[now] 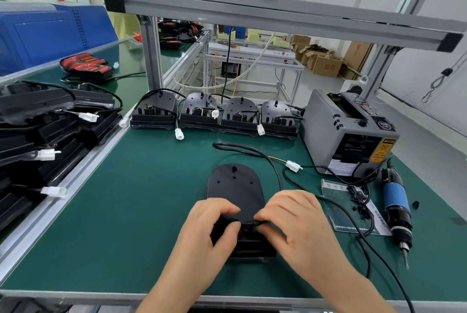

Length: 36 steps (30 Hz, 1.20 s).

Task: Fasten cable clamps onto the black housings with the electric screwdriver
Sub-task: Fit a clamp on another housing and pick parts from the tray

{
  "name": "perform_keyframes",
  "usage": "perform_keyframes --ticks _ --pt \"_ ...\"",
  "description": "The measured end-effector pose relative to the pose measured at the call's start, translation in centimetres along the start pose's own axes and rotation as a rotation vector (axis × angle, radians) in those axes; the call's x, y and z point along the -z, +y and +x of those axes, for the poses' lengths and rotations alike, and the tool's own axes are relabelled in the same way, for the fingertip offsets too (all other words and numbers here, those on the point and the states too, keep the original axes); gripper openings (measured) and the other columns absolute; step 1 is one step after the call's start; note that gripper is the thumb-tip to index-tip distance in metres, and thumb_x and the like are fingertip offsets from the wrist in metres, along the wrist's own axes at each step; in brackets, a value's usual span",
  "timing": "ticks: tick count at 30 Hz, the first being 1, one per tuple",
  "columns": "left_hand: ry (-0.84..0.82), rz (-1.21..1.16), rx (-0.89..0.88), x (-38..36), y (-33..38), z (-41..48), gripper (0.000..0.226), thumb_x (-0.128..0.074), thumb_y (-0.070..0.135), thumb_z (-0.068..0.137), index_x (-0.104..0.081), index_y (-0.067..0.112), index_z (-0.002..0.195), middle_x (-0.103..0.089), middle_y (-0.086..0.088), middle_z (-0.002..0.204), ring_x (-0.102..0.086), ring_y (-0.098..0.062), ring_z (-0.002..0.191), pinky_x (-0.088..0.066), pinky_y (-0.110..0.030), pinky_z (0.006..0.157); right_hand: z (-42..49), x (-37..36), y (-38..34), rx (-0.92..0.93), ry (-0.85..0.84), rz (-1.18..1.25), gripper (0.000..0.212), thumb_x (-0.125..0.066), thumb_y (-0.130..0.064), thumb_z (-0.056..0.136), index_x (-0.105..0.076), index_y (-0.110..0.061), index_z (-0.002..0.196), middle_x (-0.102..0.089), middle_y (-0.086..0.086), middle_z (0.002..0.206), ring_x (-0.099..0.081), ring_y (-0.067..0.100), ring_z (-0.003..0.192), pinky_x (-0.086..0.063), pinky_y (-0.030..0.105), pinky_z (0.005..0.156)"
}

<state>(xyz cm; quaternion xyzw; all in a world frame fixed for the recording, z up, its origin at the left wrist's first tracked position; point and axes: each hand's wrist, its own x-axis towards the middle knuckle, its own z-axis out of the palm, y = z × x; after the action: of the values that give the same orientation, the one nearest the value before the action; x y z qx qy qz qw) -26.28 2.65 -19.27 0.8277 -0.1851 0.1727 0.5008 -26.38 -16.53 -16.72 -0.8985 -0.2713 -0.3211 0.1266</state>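
For clamping, the black housing (235,186) is clasped by the left grip (212,226), its cable (237,147) pinched by the right grip (295,221).

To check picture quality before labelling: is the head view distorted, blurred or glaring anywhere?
Head view: wide-angle distortion skews the aluminium frame; light is even, shadows faint, no glare; the left hand and right hand, pinching the cable, look soft; the black housing shows little detail.
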Motion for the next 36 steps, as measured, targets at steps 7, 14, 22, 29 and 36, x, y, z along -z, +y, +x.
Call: perform_keyframes --ticks 7,14,22,29,36 --pt "-0.049 -0.002 -0.11 -0.1 -0.1 0.3 0.011 -0.06 0.024 0.083 -0.057 0.034 0.087 -0.061 0.023 0.098 -0.058 -0.004 0.097 -0.042 -0.011 0.082 -1.0 -1.2 0.0 0.055 0.102 -0.002 0.009 -0.062 -0.025 0.087 -0.069 -0.02 0.085 -0.06 -0.008 0.085 -0.057 0.016 0.085 -0.042 0.031 0.087" --pt "-0.113 -0.117 0.013 0.4 0.4 0.8 0.008 -0.061 0.043 0.073 -0.06 0.036 0.075 -0.059 0.022 0.1 -0.054 -0.005 0.105 -0.034 -0.006 0.085 -1.5 -2.2 0.0 0.072 0.169 0.038 0.01 -0.063 -0.019 0.089 -0.071 -0.013 0.087 -0.061 -0.001 0.085 -0.056 0.02 0.084 -0.042 0.031 0.089" --pt "-0.194 0.104 -0.025 -0.1 0.6 0.9 0.019 -0.069 0.037 0.083 -0.071 0.033 0.101 -0.052 0.025 0.101 -0.038 0.006 0.111 -0.025 -0.002 0.09 -1.7 -2.9 0.0 0.099 0.229 0.137 0.007 -0.064 -0.015 0.089 -0.069 -0.014 0.094 -0.061 0.0 0.086 -0.056 0.018 0.087 -0.043 0.031 0.09" --pt "-0.158 0.127 -0.03 -0.3 0.7 0.7 0.013 -0.072 0.027 0.081 -0.07 0.026 0.094 -0.052 0.022 0.098 -0.039 0.004 0.109 -0.027 -0.004 0.09 -2.2 -3.5 0.3 0.021 0.202 0.197 0.009 -0.062 -0.027 0.09 -0.064 -0.021 0.096 -0.06 -0.007 0.088 -0.056 0.011 0.087 -0.043 0.038 0.094" --pt "-0.083 0.108 -0.165 -0.1 0.6 0.3 0.009 -0.061 0.034 0.081 -0.06 0.032 0.09 -0.055 0.022 0.097 -0.051 -0.003 0.099 -0.039 -0.013 0.086 -2.1 -3.5 0.3 0.052 0.217 0.16 0.012 -0.062 -0.024 0.091 -0.071 -0.016 0.091 -0.062 -0.003 0.085 -0.058 0.014 0.085 -0.042 0.037 0.097"
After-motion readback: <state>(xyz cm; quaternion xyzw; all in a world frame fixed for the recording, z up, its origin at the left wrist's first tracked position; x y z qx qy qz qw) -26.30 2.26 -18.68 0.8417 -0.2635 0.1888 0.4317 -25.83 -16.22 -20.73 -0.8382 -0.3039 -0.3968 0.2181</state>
